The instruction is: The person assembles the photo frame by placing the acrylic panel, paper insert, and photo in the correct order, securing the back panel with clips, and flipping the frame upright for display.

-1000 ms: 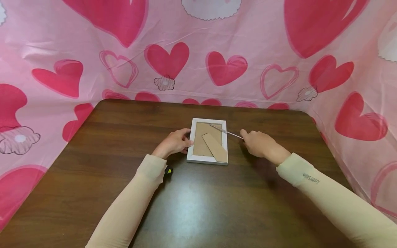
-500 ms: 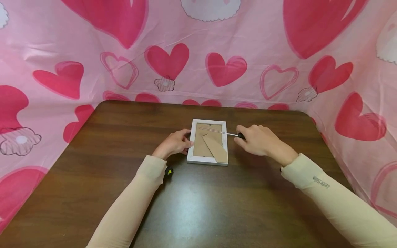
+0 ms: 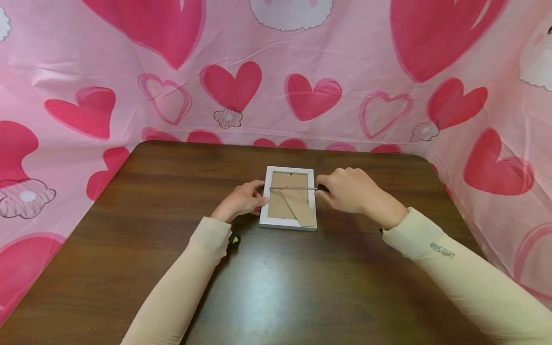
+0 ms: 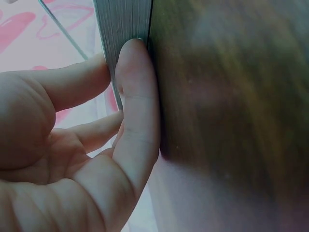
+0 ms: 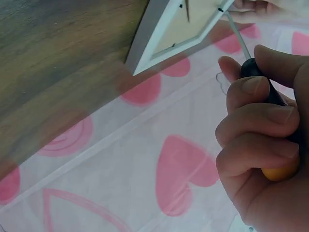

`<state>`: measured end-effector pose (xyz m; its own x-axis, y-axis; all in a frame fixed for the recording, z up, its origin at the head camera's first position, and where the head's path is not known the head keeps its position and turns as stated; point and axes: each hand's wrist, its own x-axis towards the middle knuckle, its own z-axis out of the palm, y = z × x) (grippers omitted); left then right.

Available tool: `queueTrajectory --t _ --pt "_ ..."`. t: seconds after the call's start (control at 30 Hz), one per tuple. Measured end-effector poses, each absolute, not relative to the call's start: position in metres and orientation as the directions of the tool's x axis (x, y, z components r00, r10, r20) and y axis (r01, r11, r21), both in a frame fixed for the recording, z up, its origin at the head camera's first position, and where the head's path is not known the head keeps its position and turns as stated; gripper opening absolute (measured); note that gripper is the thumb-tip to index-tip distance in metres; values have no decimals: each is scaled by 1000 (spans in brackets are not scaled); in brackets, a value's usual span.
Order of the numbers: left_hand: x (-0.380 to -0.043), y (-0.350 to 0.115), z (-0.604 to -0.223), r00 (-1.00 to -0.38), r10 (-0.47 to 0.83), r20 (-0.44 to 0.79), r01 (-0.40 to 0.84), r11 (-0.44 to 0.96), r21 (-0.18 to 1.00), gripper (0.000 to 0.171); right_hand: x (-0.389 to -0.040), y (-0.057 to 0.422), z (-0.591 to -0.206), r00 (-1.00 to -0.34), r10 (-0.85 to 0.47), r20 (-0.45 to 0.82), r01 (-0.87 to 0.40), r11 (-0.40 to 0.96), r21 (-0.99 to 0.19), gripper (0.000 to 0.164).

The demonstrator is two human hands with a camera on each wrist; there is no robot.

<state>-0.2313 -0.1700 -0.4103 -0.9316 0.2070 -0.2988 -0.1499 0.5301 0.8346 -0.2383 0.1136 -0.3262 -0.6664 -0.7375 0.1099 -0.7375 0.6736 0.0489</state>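
Observation:
A white picture frame (image 3: 281, 223) lies face down on the table, its brown backing board (image 3: 277, 207) and slanting easel leg (image 3: 300, 211) showing. My left hand (image 3: 241, 197) holds its left edge; in the left wrist view the thumb (image 4: 82, 84) is at one face and a finger (image 4: 137, 96) runs along the side. My right hand (image 3: 351, 191) grips a screwdriver (image 3: 297, 188) by its black handle, which has an orange end (image 5: 281, 173). The shaft crosses the backing, its tip right at a small black tab on the left inner edge. Another tab (image 3: 291, 174) shows at the top.
The dark wooden table (image 3: 258, 292) spreads around the frame. A pink cloth (image 3: 276, 52) printed with hearts hangs behind the table and along both sides. A black strap piece with a yellow-green spot (image 3: 235, 239) shows at my left cuff.
My right hand has moved left toward the frame. The screwdriver's tip has gone from the top of the backing to its left inner edge. My left hand keeps its place.

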Motion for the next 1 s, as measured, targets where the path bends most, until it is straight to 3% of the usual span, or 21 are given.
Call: queueTrajectory --t 0.63,1.0 --pt "-230 -171 -409 -926 211 -312 -166 515 841 60 -223 102 -340 -727 -684 53 -674 726 135 20" --pt "-229 -171 -409 -929 206 -307 -154 538 829 61 -224 83 -309 -644 -759 98 -725 645 241 16"
